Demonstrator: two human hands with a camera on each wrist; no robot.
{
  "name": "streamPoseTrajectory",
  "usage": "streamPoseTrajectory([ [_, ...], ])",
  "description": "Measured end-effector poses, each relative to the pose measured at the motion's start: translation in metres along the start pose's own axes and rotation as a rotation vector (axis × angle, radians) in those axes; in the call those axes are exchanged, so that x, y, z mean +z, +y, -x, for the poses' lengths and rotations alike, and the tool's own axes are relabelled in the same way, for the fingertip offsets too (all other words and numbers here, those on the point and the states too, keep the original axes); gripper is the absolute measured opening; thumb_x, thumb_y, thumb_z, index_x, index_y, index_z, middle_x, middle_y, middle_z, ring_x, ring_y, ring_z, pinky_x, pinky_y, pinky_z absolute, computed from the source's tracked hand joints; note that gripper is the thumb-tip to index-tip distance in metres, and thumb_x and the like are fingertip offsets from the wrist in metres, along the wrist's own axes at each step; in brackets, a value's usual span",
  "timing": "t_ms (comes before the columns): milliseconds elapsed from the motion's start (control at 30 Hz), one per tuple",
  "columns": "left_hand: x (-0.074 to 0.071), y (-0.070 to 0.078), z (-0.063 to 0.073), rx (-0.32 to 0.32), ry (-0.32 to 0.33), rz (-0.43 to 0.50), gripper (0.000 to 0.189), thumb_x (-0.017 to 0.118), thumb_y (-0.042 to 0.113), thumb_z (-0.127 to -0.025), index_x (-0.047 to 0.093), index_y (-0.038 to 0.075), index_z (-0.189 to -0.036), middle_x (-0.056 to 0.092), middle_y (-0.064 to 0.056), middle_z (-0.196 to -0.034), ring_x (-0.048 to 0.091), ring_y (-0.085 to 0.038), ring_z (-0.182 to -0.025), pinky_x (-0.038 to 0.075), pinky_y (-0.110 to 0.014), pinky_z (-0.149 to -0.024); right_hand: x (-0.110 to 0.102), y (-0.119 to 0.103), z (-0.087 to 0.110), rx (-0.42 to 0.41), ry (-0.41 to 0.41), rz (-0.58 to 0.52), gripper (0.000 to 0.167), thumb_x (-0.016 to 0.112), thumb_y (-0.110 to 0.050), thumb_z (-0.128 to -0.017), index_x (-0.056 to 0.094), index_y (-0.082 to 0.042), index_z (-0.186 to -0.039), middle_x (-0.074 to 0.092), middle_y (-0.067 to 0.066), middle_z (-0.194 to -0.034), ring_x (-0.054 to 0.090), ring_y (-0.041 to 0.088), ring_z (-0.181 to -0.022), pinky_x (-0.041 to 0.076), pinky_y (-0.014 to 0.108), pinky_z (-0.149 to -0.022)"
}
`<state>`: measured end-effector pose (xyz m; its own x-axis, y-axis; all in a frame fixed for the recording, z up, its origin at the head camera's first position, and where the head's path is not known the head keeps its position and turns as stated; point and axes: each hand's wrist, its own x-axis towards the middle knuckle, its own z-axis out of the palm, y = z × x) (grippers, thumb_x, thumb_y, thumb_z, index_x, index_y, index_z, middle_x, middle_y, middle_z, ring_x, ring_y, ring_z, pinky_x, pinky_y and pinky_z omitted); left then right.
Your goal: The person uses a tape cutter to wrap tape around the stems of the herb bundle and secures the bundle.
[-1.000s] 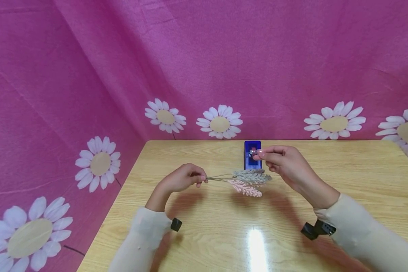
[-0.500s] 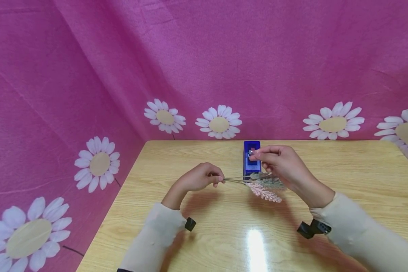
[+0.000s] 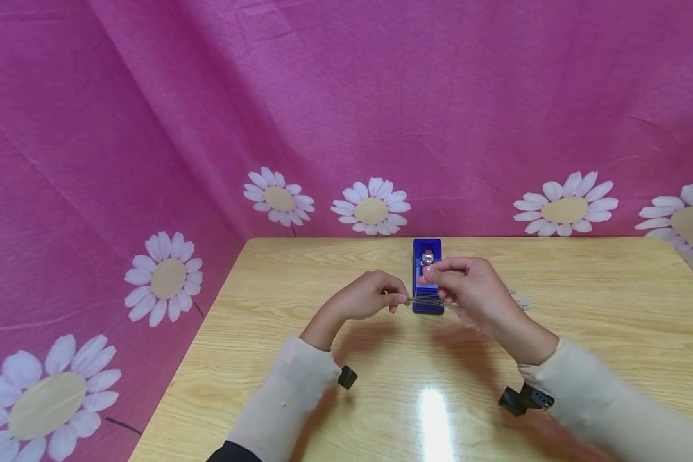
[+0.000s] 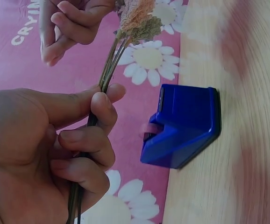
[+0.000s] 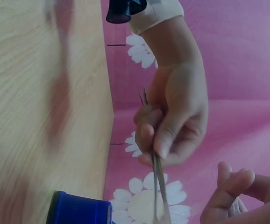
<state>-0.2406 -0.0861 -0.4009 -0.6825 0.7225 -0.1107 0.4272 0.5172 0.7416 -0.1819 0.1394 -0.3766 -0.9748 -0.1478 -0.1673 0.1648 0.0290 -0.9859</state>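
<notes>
My left hand pinches the thin stems of a small bunch of dried flowers between thumb and fingers. Pink and grey-green heads show in the left wrist view; from the head they are mostly behind my right hand. Its thumb and index finger pinch a small, shiny clear piece, apparently tape. A blue tape dispenser stands on the table just beyond both hands, and the stems cross in front of it. In the right wrist view the stems run down from my left hand.
The wooden table ends at a pink cloth with printed white daisies, behind and on the left. Black wrist cameras sit on both sleeves. Light glares off the table near the front.
My left hand has moved right with the flowers, bringing their heads behind my right hand and the stems in front of the dispenser. My right hand has shifted slightly left and down.
</notes>
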Motion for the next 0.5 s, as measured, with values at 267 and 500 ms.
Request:
streamPoseTrajectory([
  [267, 0.006, 0.007, -0.009, 0.041, 0.012, -0.016, 0.022, 0.059, 0.016, -0.106, 0.072, 0.011, -0.089, 0.059, 0.003, -0.07, 0.042, -0.009, -0.061, 0.035, -0.023, -0.058, 0.008, 0.01, 0.008, -0.062, 0.029, 0.148, 0.03, 0.068, -0.018, -0.101, 0.069, 0.009, -0.115, 0.074, 0.002, -0.085, 0.058, 0.009, -0.064, 0.05, 0.024, -0.058],
  [500, 0.008, 0.013, -0.012, 0.033, 0.007, -0.003, 0.019, 0.06, 0.014, -0.106, 0.075, 0.008, -0.096, 0.061, 0.003, -0.072, 0.045, -0.01, -0.064, 0.035, -0.023, -0.058, 0.013, 0.022, 0.018, -0.086, 0.047, 0.195, 0.028, 0.068, -0.02, -0.101, 0.071, 0.006, -0.11, 0.078, 0.002, -0.085, 0.059, 0.012, -0.061, 0.048, 0.024, -0.054],
])
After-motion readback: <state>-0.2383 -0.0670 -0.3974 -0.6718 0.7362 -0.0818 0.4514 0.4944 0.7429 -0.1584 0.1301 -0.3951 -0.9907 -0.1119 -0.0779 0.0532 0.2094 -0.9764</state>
